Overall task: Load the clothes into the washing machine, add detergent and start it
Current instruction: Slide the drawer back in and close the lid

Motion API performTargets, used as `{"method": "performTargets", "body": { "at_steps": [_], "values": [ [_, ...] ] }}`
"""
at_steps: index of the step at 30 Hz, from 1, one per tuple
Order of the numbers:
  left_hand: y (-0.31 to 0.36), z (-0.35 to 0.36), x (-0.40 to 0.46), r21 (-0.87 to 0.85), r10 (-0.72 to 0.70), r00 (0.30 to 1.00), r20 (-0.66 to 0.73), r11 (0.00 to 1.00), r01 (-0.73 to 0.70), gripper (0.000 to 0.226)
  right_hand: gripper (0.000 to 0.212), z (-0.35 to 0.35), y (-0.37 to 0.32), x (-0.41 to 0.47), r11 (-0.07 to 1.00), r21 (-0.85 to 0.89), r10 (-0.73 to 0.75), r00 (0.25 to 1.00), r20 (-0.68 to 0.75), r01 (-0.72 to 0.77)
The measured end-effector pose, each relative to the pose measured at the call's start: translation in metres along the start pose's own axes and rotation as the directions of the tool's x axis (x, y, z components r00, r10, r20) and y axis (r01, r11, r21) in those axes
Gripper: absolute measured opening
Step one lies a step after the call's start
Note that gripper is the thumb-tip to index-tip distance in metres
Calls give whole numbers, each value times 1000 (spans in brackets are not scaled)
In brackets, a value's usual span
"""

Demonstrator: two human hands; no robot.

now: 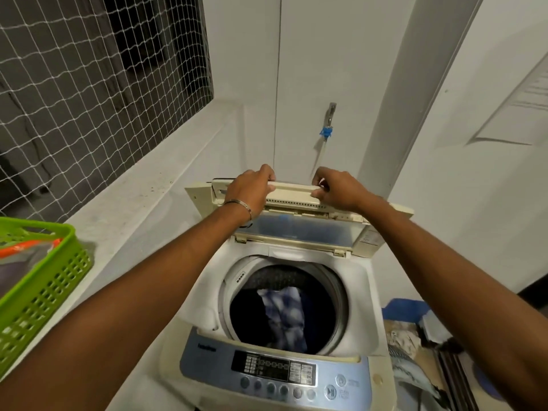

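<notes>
Above the open drum (286, 310), both hands (250, 188) (338, 189) grip the raised lid's (292, 192) top edge.

Single head cam, wide-angle, worn high, facing forward and steeply down. Close range: cream top-loading washing machine (284, 292) dead centre below, blue-grey control panel (278, 372) near bottom edge. Both forearms enter from lower corners, reach away from lens. White netted opening (89, 84) upper left, green plastic basket (38, 286) clipped at left edge. Edges bend, probably lens distortion. No second view, no overlap.
</notes>
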State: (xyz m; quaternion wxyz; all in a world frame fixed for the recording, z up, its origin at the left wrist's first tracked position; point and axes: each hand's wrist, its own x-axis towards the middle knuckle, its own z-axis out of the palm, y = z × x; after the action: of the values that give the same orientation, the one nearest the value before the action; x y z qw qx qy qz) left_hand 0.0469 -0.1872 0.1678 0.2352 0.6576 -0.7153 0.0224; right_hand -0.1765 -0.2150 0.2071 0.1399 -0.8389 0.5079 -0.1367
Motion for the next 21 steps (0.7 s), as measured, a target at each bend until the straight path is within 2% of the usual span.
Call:
{"method": "performTargets", "body": {
  "at_steps": [5,9,15,21],
  "values": [
    [-7,-11,-18,19,40,991,129,999,-43,16,20,6,-8,-23,998,64,6,998,69,-10],
    [-10,-13,-34,-62,73,973,220,996,-61,17,17,12,-18,-44,996,79,19,996,85,-26],
    [-15,-9,-63,-130,149,953,265,985,-117,20,20,30,-26,-72,995,75,54,994,91,-61],
    [-18,-4,-97,-186,170,925,341,976,-111,30,28,54,-27,-101,998,32,46,996,79,-49]
  ]
}}
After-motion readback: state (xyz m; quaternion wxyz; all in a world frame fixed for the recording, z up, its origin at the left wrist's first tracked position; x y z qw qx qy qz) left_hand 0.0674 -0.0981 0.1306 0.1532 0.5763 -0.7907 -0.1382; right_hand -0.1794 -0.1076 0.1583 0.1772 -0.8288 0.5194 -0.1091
